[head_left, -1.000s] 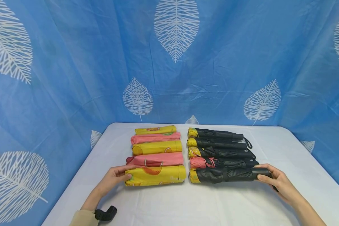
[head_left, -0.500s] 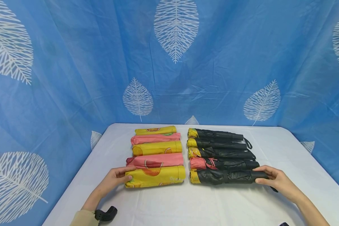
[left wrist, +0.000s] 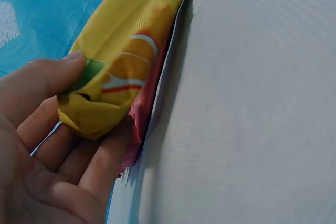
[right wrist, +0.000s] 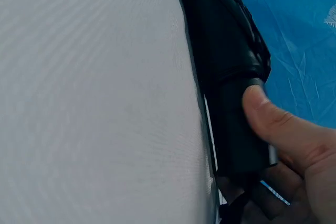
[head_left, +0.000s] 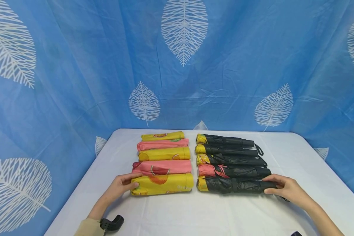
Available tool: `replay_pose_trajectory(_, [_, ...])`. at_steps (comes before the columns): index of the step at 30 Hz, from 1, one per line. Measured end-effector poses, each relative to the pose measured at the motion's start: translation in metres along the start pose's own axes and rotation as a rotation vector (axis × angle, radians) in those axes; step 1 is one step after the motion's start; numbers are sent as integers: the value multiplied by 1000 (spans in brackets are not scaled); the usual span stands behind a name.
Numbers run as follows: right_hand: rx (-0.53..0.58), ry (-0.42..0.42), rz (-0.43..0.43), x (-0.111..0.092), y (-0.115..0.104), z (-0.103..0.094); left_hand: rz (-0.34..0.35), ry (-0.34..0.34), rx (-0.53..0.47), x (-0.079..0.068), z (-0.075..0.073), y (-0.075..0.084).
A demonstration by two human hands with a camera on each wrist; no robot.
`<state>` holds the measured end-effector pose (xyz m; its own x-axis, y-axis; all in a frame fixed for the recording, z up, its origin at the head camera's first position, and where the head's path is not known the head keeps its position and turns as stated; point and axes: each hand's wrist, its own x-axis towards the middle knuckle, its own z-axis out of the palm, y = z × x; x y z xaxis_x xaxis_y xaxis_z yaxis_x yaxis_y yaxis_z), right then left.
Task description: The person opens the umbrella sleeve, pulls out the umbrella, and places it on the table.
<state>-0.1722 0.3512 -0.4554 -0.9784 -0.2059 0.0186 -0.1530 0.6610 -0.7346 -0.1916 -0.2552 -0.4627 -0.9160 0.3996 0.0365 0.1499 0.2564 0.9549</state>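
Observation:
In the head view, my left hand grips the left end of the nearest yellow, fruit-printed umbrella sleeve. The left wrist view shows the thumb on top of this sleeve and fingers curled beneath. Toward the right, my right hand holds the handle end of the nearest black folded umbrella, which has a yellow tip. Its thumb lies along the black handle in the right wrist view, with the fingers on the far side partly hidden. Sleeve and umbrella lie roughly end to end, a small gap between them.
Behind the held sleeve lie more sleeves, pink and yellow. Several black folded umbrellas form a matching column on the right, some with wrist straps. A white-covered table bears everything, and a blue leaf-patterned curtain surrounds it.
My right hand has shifted slightly left and nearer along the umbrella's handle, covering more of its end. The left hand and the yellow sleeve stay almost where they were.

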Motion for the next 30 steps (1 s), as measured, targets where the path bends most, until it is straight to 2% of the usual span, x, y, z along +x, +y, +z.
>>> replay_pose_trajectory(6, [-170, 5, -37, 1, -4, -2, 15, 14, 14, 0, 0, -1])
replay_pose_trajectory(10, [-191, 2, -60, -1, -6, -5, 25, 33, 32, -2, -1, 0])
replay_pose_trajectory(13, [-166, 13, -65, -4, -5, -9, 29, 46, 32, -5, -3, 3])
replay_pose_trajectory(16, [-93, 32, -48, -7, -4, -15, 30, 69, 28, -7, -7, 8])
replay_pose_trajectory(22, [-29, 96, -17, -11, -4, -30, 29, 160, 68, -7, -18, 21])
replay_pose_trajectory(26, [-24, 156, -31, -9, -3, -42, 53, 180, 115, 0, -28, 30])
replay_pose_trajectory(30, [8, 274, -50, 0, -1, -64, 89, 222, 161, 15, -41, 44])
